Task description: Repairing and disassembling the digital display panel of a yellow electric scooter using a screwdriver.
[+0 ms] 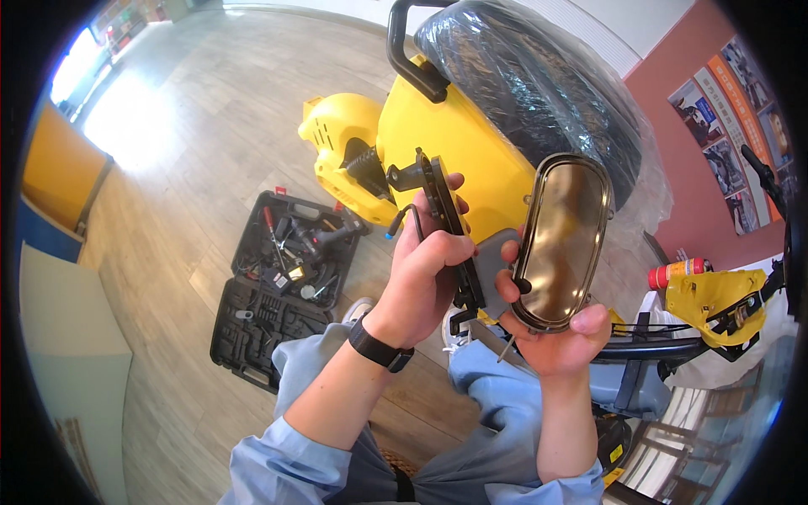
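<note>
My left hand (pixel 425 273) is closed around a long black plastic housing (pixel 444 202), seen almost edge-on. A bracket arm sticks out of its upper left side, and a short black cable (pixel 404 217) with a blue tip hangs beside it. In my right hand (pixel 560 341) is an elongated oval lamp-like shell (pixel 562 240), its shiny bronze inside facing me and small tabs on its rim. My thumb and fingers grip its lower end. A thin metal shaft (pixel 506 348) shows under that hand; what it belongs to is hidden. The two parts are apart.
Beyond my hands stands a yellow machine (pixel 438 126) with a black handle (pixel 398 42) and a plastic-wrapped black seat (pixel 522 76). An opened black tool case (pixel 282 282) with several tools lies on the wooden floor at left. A red cylinder (pixel 677 273) and yellow-black parts (pixel 715 307) are at right.
</note>
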